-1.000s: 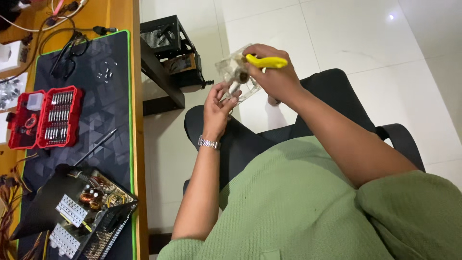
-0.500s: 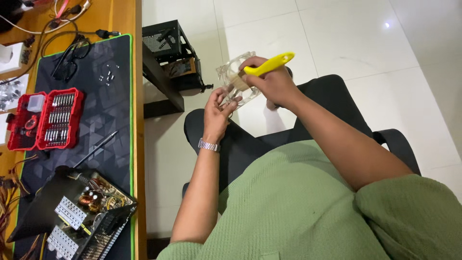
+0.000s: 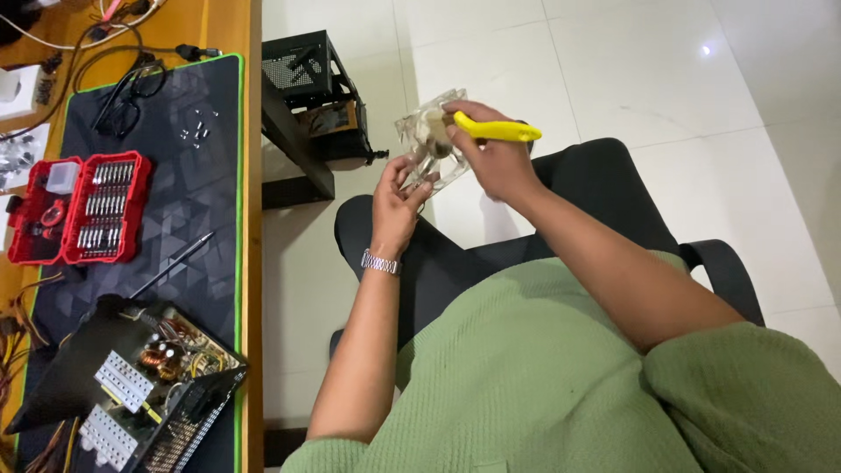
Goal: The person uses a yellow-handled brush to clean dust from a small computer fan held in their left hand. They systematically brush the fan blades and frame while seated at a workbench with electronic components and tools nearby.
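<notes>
Since half a second ago both hands dropped slightly, yellow tool levelled out; right hand has fingers clamped on one yellow-handled tool, tip at the fan; left hand has fingers curled on the lower edge of one clear fan, held in the air above the lap, off the table; on the table: one red bit case, one open power supply, one pair of glasses, several loose screws, count unclear.
</notes>
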